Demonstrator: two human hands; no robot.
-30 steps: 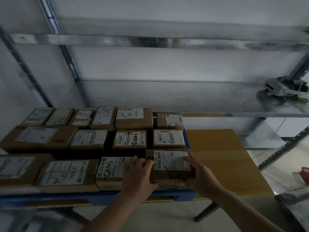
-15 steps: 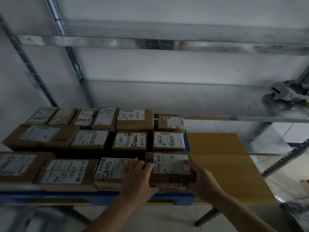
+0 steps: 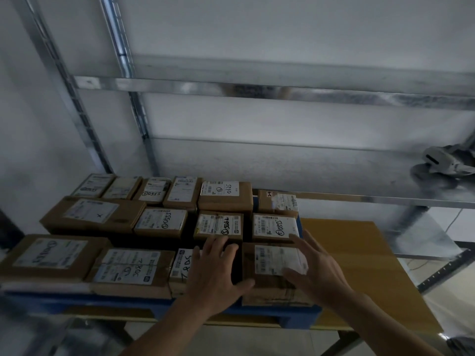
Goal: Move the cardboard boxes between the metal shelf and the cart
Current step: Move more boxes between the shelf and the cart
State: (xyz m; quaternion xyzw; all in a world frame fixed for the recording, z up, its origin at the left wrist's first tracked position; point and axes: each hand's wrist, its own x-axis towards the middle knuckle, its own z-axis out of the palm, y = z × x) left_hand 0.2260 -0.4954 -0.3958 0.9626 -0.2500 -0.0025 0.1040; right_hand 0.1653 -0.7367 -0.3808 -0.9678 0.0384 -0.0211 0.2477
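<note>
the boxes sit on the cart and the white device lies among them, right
Not quite. The white device lies on the metal shelf off to the right, apart from the boxes, as the head view shows. The boxes do sit on the cart.

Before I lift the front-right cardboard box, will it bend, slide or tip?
Probably stiff: the cardboard box keeps square edges. It seems unlikely to tip, lying flat and low. Its smooth label may be slightly slippery.
</note>
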